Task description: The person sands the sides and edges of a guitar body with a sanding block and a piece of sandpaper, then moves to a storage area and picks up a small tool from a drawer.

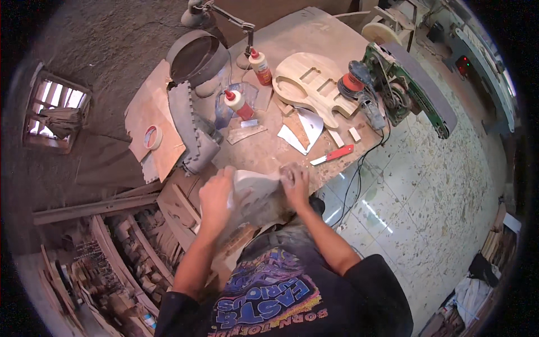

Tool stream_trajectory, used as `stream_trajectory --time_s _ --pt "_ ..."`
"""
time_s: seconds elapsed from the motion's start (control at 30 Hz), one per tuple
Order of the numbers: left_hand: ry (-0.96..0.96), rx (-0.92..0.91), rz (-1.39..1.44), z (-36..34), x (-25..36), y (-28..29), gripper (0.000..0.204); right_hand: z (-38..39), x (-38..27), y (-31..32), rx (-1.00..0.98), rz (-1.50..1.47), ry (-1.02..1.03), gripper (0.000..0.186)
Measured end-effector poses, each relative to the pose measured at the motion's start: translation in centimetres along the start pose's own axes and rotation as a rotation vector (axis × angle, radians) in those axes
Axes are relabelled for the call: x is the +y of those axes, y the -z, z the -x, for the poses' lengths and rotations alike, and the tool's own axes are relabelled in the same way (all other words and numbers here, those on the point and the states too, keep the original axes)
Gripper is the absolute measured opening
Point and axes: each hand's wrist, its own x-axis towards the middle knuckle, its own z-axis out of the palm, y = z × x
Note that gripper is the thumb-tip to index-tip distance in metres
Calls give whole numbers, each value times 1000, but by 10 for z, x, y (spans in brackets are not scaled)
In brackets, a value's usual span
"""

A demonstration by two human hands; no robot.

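Clearly the table [309,28] is the largest thing before us, its near edge partly hidden by our arms, well below the guitar body [317,98]. Far below and left of the guitar body, a wooden rack [95,209] is crammed with rough offcuts, its lower part lost toward the dark rim. Just right of the guitar body stands a green belt machine [387,73] with a long grey belt. The guitar body itself is pale, smooth wood, rounded, with cut-out pockets. Below and left of it is a whitish, flattish piece [255,182], too blurred for us to name its material. Our hands are apart, clamped on it: the left hand [218,194] at its left end, the right hand [295,182] at its right. Left of the guitar body stand two red-capped bottles [261,70], their fill uncertain; farther left lies a tape roll [158,137].
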Motion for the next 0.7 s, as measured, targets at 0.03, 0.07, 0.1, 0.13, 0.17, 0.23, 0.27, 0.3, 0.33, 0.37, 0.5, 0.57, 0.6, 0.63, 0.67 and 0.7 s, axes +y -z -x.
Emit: stream_trajectory --time_s 0.03,0.07,0.1,0.13,0.17,0.23,0.27,0.3,0.33,0.37,0.5,0.57,0.6,0.63,0.67,0.7 --pt "14 -2 -7 -1 -5 1 52 -9 10 -7 48 12 -39 47" --pt "16 -11 -8 -5 -6 1 53 -15 19 -10 105 32 -88 47" --pt "40 -35 -27 -9 -4 3 54 -16 28 -13 161 52 -137 48" --pt "48 -36 -18 -9 -6 3 53 -3 25 -20 152 0 -92 45" --pt "49 -29 -4 -11 -8 2 53 13 15 -29 152 -50 -42 43" --pt "58 -11 8 -15 -12 1 52 29 -1 -30 161 -168 57 41" --pt "60 -8 6 -15 -14 1 52 21 0 -22 97 -192 -46 44" --pt "63 -5 4 -15 -16 0 52 5 4 -11 32 -215 -148 46" --pt "63 -12 5 -17 -16 0 53 -8 7 -5 -29 -239 -251 49" --pt "63 -19 5 -18 -16 1 53 -12 9 -13 170 -164 -242 48" --pt "87 -43 12 -18 -14 0 53 28 -4 -37 167 -137 47 47" --pt "77 -45 1 -16 -11 2 54 10 10 -19 98 7 63 48" --pt "73 -48 -3 -14 -9 2 54 -3 19 -10 61 81 68 48" --pt "69 -32 -14 -10 -9 1 54 -16 2 2 -19 50 -48 47" --pt "65 -14 -24 -6 -7 0 54 -29 -16 15 -94 30 -165 46" --pt "52 2 -32 -2 -3 0 54 -34 -24 19 -147 109 -218 45"
